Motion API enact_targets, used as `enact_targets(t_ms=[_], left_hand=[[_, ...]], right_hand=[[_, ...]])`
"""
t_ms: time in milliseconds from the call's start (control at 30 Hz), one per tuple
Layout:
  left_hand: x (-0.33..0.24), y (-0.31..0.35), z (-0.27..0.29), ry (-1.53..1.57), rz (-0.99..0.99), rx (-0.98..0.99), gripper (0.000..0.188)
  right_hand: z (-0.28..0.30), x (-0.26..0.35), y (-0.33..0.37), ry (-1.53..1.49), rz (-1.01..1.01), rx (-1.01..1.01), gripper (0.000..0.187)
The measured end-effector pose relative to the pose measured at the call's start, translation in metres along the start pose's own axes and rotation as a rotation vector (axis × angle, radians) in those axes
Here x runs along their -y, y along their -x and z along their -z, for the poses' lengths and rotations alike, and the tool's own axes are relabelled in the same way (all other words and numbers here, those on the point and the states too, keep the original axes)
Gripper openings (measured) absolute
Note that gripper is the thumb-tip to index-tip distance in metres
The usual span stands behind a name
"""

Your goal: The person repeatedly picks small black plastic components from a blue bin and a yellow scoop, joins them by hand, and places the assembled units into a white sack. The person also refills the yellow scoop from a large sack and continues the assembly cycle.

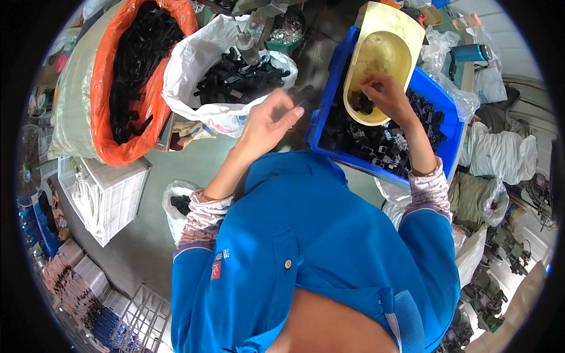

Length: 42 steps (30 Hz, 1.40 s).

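My left hand (268, 120) is raised in front of me with its fingers pinched on a small dark part (303, 95), between the white sack (194, 65) and the blue bin (438, 94). My right hand (382, 93) reaches into a yellow plastic scoop (382, 41) that leans in the blue bin. Its fingertips touch a few black plastic pieces (360, 105) lying at the scoop's low end. The blue bin is full of black and silvery parts (382, 144).
An orange-lined sack (118, 76) of black parts stands at the far left. A white slatted crate (112, 194) sits below it, and a small white bag (176, 206) lies by my left elbow. Clear bags, a teal bottle (471, 53) and cloth bundles crowd the right side.
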<state>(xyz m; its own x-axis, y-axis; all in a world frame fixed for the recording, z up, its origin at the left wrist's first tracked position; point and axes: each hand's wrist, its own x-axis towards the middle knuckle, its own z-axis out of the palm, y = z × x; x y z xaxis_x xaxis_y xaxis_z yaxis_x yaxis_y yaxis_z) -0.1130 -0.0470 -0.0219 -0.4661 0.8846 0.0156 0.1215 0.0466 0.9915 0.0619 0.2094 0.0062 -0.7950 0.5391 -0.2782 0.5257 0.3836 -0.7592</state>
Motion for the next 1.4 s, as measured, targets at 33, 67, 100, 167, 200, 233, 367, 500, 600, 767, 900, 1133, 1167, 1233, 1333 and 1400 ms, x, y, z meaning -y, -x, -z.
enact_targets(t_ms=[33, 67, 100, 167, 200, 233, 367, 500, 600, 767, 900, 1133, 1167, 1233, 1333, 1400], left_hand=[[0.001, -0.003, 0.001, 0.096, 0.033, 0.0, 0.022], [0.002, -0.006, 0.002, 0.192, 0.067, 0.001, 0.022], [0.004, -0.008, 0.006, 0.165, 0.066, 0.038, 0.016], [0.002, -0.008, 0.01, 0.237, 0.116, 0.023, 0.018], [0.001, -0.008, 0.011, 0.271, 0.144, 0.009, 0.019], [0.002, -0.009, 0.011, 0.255, 0.124, 0.023, 0.019], [0.015, -0.013, 0.011, 0.095, 0.068, 0.085, 0.019], [0.0, -0.018, 0.014, 0.132, 0.114, 0.124, 0.016], [0.003, -0.019, 0.017, 0.23, 0.042, 0.027, 0.019], [0.0, -0.027, 0.025, 0.145, -0.035, 0.035, 0.02], [0.002, -0.032, 0.041, -0.016, -0.143, -0.007, 0.026], [-0.004, -0.031, 0.07, -0.128, -0.212, 0.032, 0.022], [-0.005, -0.031, 0.075, -0.138, -0.223, 0.045, 0.022], [-0.008, -0.033, 0.084, -0.154, -0.249, 0.074, 0.021], [-0.004, -0.035, 0.095, -0.229, -0.259, 0.111, 0.021], [-0.007, -0.036, 0.102, -0.249, -0.286, 0.107, 0.022]], right_hand=[[-0.007, -0.012, -0.004, 0.059, 0.078, -0.058, 0.018], [-0.013, -0.021, -0.006, 0.119, 0.156, -0.116, 0.018], [-0.016, -0.023, -0.008, 0.194, 0.173, -0.109, 0.017], [-0.018, -0.036, -0.007, 0.396, 0.17, -0.08, 0.018], [-0.018, -0.037, -0.008, 0.497, 0.172, -0.06, 0.018], [-0.02, -0.038, -0.005, 0.477, 0.097, -0.091, 0.019], [-0.034, -0.025, -0.001, 0.682, -0.061, -0.182, 0.021], [-0.047, -0.043, -0.004, 0.683, 0.069, -0.312, 0.028], [-0.034, -0.017, 0.01, 0.23, 0.013, -0.235, 0.027], [-0.05, 0.04, 0.022, -0.715, 0.05, -0.042, 0.028], [-0.062, 0.058, 0.011, -0.813, 0.101, 0.032, 0.034], [-0.087, 0.078, -0.007, -0.836, 0.224, -0.012, 0.03], [-0.088, 0.082, -0.01, -0.833, 0.235, -0.009, 0.03], [-0.09, 0.085, -0.014, -0.814, 0.246, -0.006, 0.031], [-0.093, 0.092, -0.02, -0.74, 0.239, -0.028, 0.033], [-0.094, 0.105, -0.02, -0.644, 0.228, -0.08, 0.031]])
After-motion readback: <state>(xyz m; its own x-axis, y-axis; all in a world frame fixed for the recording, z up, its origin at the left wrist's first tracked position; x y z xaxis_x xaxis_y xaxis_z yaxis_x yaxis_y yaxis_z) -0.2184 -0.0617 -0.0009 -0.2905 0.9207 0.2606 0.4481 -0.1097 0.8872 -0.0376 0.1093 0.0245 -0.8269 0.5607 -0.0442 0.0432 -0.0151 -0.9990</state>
